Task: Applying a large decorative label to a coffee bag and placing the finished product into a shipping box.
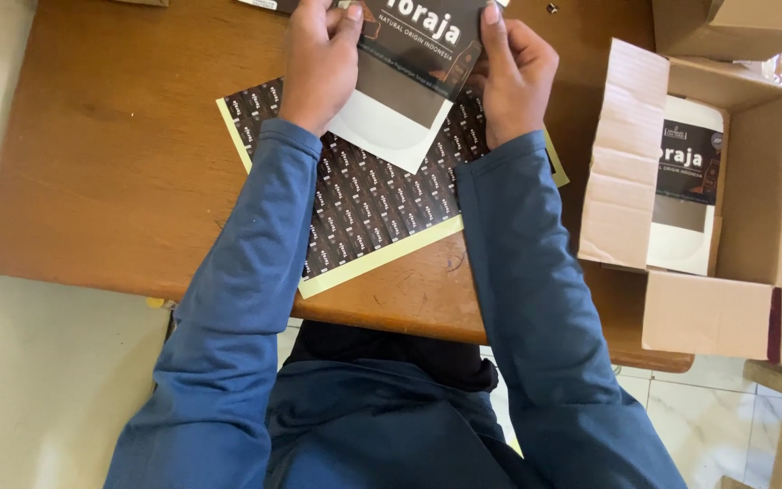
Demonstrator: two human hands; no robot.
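Both hands up at the far edge of the brown wooden bench (101,163), working one flat pouch. Left hand (321,63) has its grip clamped on the left edge of the dark-and-white printed flat packaging pouch (405,100), thumb on top, fingers curled under. Right hand (513,77) is pinched on the pouch's right edge the same way, thumb pressed along the side. The pouch is held slightly tilted just above the sheet, dark end away from the person, white end toward them (likely held by both edges so it stays flat and taut).

Under the pouch lies a sheet of small dark labels on pale yellow backing (368,213), flat on the bench and rotated a bit, partly covered by both blue sleeves; it sits right below the hands, so it is within easy reach.

To the right, an open brown cardboard box (708,317) with flaps spread rests at the bench's corner, with a matching dark-and-white pouch (685,195) standing in it. Another cardboard box (735,23) sits at top right, well apart from the hands.
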